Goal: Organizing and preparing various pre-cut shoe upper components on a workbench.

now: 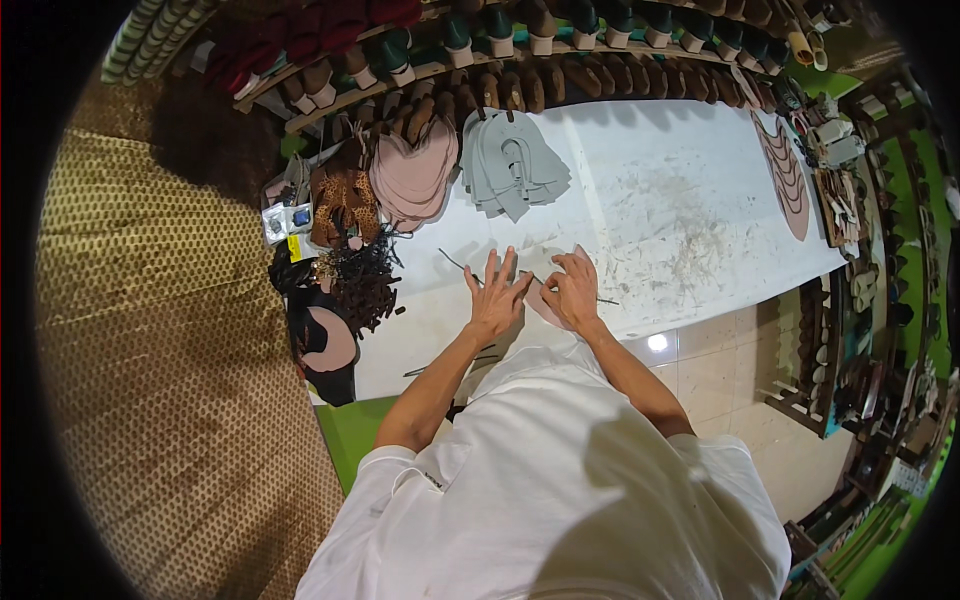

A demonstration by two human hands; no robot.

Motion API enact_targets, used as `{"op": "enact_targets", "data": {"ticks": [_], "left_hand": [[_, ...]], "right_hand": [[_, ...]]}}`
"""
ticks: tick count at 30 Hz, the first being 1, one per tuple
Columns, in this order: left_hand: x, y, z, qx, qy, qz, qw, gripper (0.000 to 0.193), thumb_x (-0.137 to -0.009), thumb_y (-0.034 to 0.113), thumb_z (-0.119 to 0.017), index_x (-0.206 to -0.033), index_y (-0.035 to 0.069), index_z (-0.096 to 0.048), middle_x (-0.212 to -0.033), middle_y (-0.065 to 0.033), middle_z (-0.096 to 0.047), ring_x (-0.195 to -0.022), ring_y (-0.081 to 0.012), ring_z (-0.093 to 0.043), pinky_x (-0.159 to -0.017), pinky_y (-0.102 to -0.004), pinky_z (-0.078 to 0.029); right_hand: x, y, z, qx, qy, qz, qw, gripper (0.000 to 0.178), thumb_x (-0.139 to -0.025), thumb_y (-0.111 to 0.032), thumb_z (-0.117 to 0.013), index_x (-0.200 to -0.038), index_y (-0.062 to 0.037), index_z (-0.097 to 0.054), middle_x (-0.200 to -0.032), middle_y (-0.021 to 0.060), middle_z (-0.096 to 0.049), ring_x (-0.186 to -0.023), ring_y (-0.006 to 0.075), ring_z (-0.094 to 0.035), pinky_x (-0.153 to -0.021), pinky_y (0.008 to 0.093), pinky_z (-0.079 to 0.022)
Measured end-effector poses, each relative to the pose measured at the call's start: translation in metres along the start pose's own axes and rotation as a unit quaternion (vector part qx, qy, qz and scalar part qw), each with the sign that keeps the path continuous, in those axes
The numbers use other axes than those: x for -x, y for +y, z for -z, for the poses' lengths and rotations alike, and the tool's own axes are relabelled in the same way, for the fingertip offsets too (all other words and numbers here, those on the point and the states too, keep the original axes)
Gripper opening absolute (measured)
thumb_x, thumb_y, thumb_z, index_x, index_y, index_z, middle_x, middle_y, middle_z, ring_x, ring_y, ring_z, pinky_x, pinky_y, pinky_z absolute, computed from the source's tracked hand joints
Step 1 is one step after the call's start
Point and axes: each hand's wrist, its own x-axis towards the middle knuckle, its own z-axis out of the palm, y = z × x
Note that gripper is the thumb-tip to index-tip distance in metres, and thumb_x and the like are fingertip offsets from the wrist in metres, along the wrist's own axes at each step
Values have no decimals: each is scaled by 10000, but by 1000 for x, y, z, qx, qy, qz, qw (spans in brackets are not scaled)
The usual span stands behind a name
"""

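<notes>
A thin dark strip (453,259) lies across the white worktable, passing beneath both of my hands. My left hand (493,296) rests over it with its fingers spread and pressed toward the surface. Bent fingers on my right hand (572,290) close in a pinch on the strip, whose far end sticks out to the right. Under the right hand is a pink sole-shaped piece (548,306), mostly covered by the fingers. The exact contact at the fingertips is too small to make out.
Grey cut pieces (512,165) and pink pieces (412,180) are stacked at the back. Dark strips and small brown bits (365,285) heap up on the left. Curved pink soles (782,175) lie far right. Racks of heeled shoes (540,45) stand behind the worktable (660,215).
</notes>
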Motion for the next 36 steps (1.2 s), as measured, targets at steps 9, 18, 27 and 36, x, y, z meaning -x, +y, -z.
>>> {"op": "enact_targets", "data": {"ticks": [9, 18, 27, 36], "left_hand": [[1, 5, 1, 59, 17, 21, 998, 589, -915, 179, -667, -1462, 378, -576, -1771, -96, -90, -1607, -406, -93, -1123, -840, -96], [1, 2, 1, 6, -1, -34, 999, 567, -914, 183, -666, -1441, 377, -587, -1770, -92, -85, -1604, -405, -92, -1129, -833, -94], [-1, -5, -6, -65, 51, -99, 992, 505, -952, 218, -650, -1435, 354, -595, -1764, -94, -128, -1602, -387, -115, -1124, -826, -119], [4, 7, -3, 30, 48, -43, 997, 537, -927, 234, -667, -1442, 368, -600, -1768, -108, -115, -1599, -404, -120, -1115, -822, -117]], "right_hand": [[2, -3, -3, 6, -3, -10, 1000, 133, -748, -191, -791, -760, -58, -800, -1313, 99, -670, -1300, 309, -535, -1139, 461, -360], [3, -3, -5, 16, -7, -12, 1000, 152, -768, -201, -779, -768, -51, -805, -1338, 102, -657, -1327, 318, -510, -1145, 466, -360], [2, -5, -5, 37, -13, 5, 999, 175, -789, -212, -755, -787, -45, -809, -1325, 114, -660, -1329, 324, -510, -1173, 470, -322], [11, -2, 4, 4, -33, 2, 999, 245, -807, -249, -773, -935, -45, -821, -1330, 138, -656, -1316, 325, -530, -1152, 467, -354]]}}
